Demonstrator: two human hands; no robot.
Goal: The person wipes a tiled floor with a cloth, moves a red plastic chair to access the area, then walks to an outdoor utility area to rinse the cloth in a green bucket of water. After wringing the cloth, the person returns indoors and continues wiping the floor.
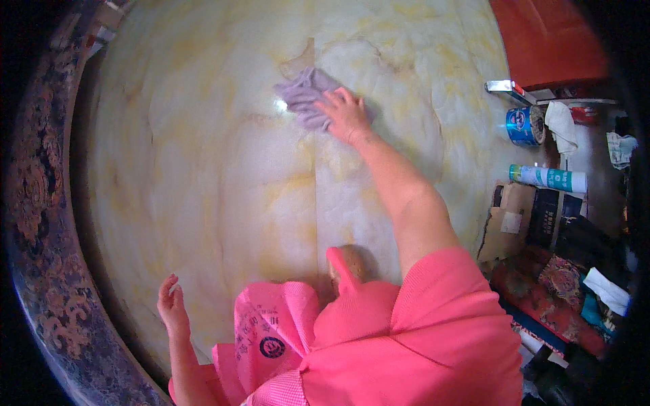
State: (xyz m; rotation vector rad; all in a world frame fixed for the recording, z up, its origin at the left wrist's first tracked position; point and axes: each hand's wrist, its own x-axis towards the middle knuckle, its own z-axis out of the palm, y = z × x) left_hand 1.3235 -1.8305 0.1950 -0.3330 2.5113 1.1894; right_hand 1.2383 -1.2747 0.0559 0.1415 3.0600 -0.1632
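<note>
My right hand (348, 115) lies with spread fingers on a crumpled purple-grey cloth (307, 99), pressing it on a glossy marbled surface (228, 167) with yellow and grey tones. The cloth sits across a thin straight seam in that surface, beside a small bright reflection. At the lower left, my left hand (172, 304) hangs apart from the cloth, fingers loosely curled with nothing seen between them. A pink apron (274, 330) bearing writing and a round emblem hangs in front of me. A foot shows partly beyond the pink shirt.
A dark patterned border (45, 203) curves along the left. At the right stand a blue tub (524, 126), a white cloth (561, 127), a green-and-white roll (548, 177), a cardboard box (508, 218) and folded patterned textiles (558, 284). A red surface (553, 40) fills the upper right.
</note>
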